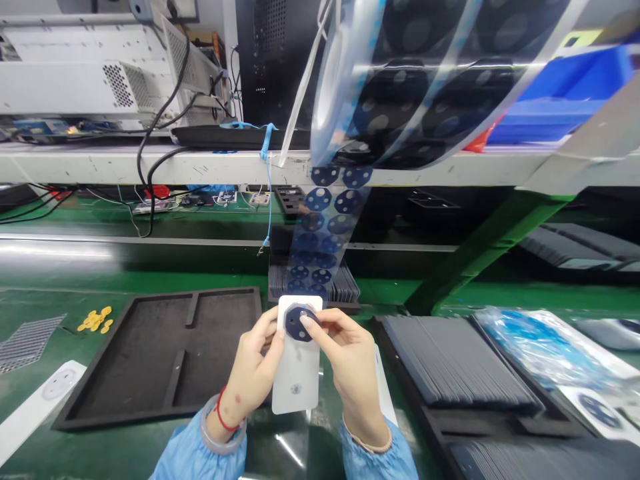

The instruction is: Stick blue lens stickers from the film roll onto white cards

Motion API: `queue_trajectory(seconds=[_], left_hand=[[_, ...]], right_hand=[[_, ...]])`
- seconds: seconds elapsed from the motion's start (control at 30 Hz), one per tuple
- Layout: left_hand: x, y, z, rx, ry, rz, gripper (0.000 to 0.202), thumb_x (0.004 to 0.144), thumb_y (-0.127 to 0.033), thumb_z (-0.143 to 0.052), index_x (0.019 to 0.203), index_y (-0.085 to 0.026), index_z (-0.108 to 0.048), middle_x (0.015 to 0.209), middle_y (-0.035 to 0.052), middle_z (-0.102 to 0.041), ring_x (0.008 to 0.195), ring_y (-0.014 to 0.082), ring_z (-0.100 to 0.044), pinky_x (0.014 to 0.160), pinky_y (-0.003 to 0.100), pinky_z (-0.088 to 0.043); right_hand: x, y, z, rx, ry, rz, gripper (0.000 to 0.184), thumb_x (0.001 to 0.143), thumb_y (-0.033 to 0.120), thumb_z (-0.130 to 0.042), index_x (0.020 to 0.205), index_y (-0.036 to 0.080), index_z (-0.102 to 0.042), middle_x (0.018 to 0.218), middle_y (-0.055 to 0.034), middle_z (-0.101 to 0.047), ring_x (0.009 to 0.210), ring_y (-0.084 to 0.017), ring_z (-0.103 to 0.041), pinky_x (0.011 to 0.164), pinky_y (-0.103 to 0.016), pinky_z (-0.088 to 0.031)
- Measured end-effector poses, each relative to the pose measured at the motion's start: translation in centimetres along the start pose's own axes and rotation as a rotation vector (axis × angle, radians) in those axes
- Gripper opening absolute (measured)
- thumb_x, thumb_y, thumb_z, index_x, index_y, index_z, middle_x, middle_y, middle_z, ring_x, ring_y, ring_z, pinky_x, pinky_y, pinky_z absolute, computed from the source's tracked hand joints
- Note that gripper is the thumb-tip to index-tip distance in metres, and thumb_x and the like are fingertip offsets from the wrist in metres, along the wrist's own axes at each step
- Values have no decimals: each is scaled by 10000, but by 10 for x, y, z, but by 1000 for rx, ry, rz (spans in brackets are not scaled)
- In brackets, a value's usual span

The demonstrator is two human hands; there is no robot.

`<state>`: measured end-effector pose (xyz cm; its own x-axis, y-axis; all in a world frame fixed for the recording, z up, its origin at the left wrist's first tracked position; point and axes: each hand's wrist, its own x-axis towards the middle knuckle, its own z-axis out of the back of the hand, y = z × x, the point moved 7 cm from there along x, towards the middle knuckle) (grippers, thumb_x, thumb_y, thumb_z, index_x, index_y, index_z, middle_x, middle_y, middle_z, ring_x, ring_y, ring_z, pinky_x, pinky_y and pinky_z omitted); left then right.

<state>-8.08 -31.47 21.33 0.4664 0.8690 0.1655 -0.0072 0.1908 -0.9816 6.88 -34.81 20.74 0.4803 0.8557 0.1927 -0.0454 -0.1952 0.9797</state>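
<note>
Between my hands a white flat panel point(295, 373) with rounded corners is held up, its long side running toward me. My left hand point(254, 357) pinches the panel's upper left edge between thumb and fingers. At the panel's top lies a dark blue round sticker point(296, 325) with small holes. My right hand point(345, 353) has its thumb on the sticker's right side, its fingers curled behind the edge. Just beyond the panel hangs a clear strip of similar round stickers point(327, 223), coming down from a large roll point(425, 87).
On the left lies a black tray point(135, 353), with yellow round pieces point(95, 320) beside it. A black tray of stacked dark plates point(457, 360) stands on the right. A white shelf edge point(210, 167) crosses above the green bench, and a green post point(490, 253) slants at right.
</note>
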Motion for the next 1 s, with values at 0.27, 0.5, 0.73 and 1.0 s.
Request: queue_trajectory(seconds=[0.27,0.5,0.73,1.0], left_hand=[[-2,-2,1,12,-2,-6,466,991,-361,-460,1391,-122,-458,1168,102,-670,960,183,-669,762,217,-526],[-2,-2,0,21,-3,-15,466,992,-360,-462,1384,-107,-461,1162,103,-673,953,178,-671,749,211,-529],[-2,-3,0,7,-2,-33,440,997,-332,-458,1386,-126,-460,1165,92,-673,958,173,-671,753,217,-533],[0,-8,1,20,-5,-59,403,997,-312,-454,1364,-147,-482,1151,81,-679,954,160,-675,761,203,-535]], right_hand=[[-1,3,0,-42,0,44,253,761,382,-763,796,158,-650,754,-22,-587,694,-111,-497,657,-249,-429],[-3,4,0,-38,-18,48,253,762,385,-760,806,156,-661,783,-33,-607,697,-118,-509,656,-257,-440],[-3,2,0,-44,-13,41,260,767,389,-758,811,154,-654,780,-27,-604,704,-116,-513,669,-256,-439],[-3,12,-3,-95,-19,97,233,785,368,-745,793,157,-649,752,-12,-588,680,-99,-502,628,-227,-425]])
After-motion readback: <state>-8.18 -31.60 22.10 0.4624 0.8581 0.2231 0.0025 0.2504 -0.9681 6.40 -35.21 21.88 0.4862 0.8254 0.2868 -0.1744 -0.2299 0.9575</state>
